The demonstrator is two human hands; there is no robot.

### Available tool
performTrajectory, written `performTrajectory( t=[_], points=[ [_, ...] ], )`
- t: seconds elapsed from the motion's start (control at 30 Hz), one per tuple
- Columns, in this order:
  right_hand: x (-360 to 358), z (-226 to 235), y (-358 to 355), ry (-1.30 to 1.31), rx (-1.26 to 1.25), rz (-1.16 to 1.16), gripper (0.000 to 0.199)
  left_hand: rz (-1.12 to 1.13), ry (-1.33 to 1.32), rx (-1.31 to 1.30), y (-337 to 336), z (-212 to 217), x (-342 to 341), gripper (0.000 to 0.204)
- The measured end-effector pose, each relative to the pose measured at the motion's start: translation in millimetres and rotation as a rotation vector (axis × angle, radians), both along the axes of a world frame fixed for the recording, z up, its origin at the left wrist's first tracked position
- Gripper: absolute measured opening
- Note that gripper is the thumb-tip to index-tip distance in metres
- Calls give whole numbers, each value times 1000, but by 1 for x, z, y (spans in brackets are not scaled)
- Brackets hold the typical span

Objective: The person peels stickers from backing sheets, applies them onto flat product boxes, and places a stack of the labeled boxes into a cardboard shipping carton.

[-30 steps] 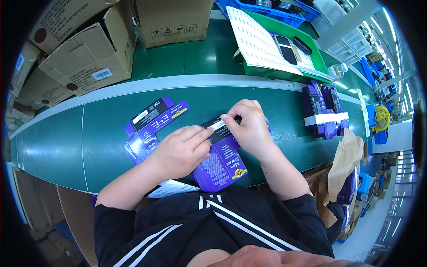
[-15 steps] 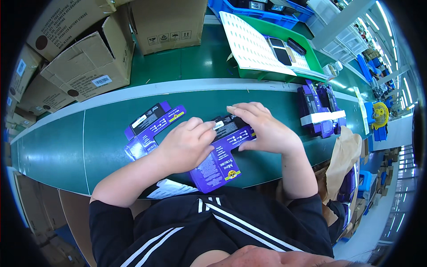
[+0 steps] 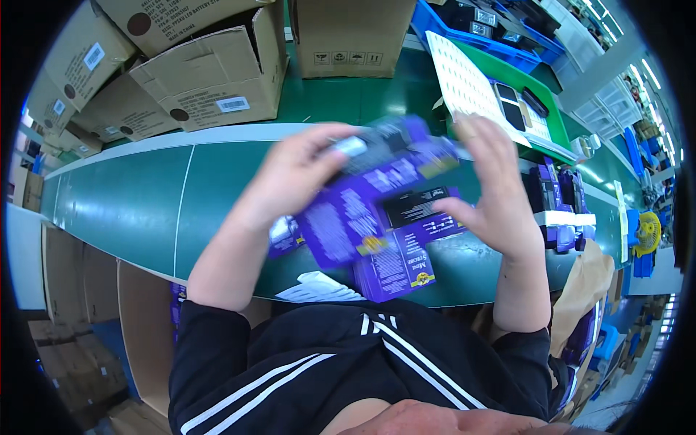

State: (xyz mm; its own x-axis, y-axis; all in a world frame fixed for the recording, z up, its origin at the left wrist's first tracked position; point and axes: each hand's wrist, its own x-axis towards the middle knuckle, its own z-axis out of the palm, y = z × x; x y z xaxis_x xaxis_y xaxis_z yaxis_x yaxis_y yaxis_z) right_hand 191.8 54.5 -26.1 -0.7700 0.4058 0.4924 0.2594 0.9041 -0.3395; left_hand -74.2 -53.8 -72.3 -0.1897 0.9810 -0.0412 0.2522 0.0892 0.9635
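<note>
Above the table, my left hand (image 3: 297, 170) grips a flat purple and black printed carton (image 3: 341, 221) by its upper left part, thumb over a white label. The carton is blurred by motion. My right hand (image 3: 500, 192) is spread beside the carton's right end, thumb and fingers apart; whether its fingertips touch the carton I cannot tell. Under the lifted carton lies a pile of the same flat cartons (image 3: 395, 272), partly covered. One more purple carton (image 3: 284, 235) shows behind my left wrist, mostly hidden.
Banded purple cartons (image 3: 558, 217) stand on the right of the green table (image 3: 116, 206). Cardboard boxes (image 3: 217, 80) fill the far left. A green tray (image 3: 547, 134) with a white sheet and phone-like items is at the back right. White paper (image 3: 319, 288) lies at the near edge.
My left hand has picked up a carton from the table and raised it. My right hand has drawn off the pile to the right. The whole view has shifted.
</note>
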Motion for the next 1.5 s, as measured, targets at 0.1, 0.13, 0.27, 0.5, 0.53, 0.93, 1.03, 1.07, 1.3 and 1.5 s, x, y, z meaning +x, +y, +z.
performTrajectory(
  t=[0.1, 0.13, 0.27, 0.5, 0.53, 0.93, 1.03, 1.07, 1.3, 1.5],
  points=[
    [-2, -6, -10, 115, 34, -33, 69, 105, 118, -19, -12, -20, -46, 35],
    [-2, -11, -14, 134, -6, -12, 64, 111, 236, -64, -16, -37, -58, 35],
    [-7, -19, -29, 132, -105, 52, 53, 212, 1037, 115, -35, -90, -71, 33],
    [-19, -37, -102, 3, -239, 140, 35, -377, 221, -2, -116, -35, 20, 16],
    [-21, -43, -110, 23, -281, 147, 32, -454, 326, -51, -121, -36, 26, 15],
    [-24, -83, -176, 30, -517, 108, 21, -204, 465, 133, -166, -30, 46, 20],
    [-25, -85, -180, 71, -522, 97, 19, -193, 521, 117, -168, -25, 48, 20],
    [-25, -84, -180, 72, -519, 96, 19, -193, 521, 121, -167, -23, 49, 20],
    [-21, -77, -170, 78, -260, 298, 19, -212, 552, 39, -152, -13, 47, 23],
    [11, -52, -119, 141, -201, 460, 21, -570, 66, -111, -114, -18, 6, 25]
  ],
)
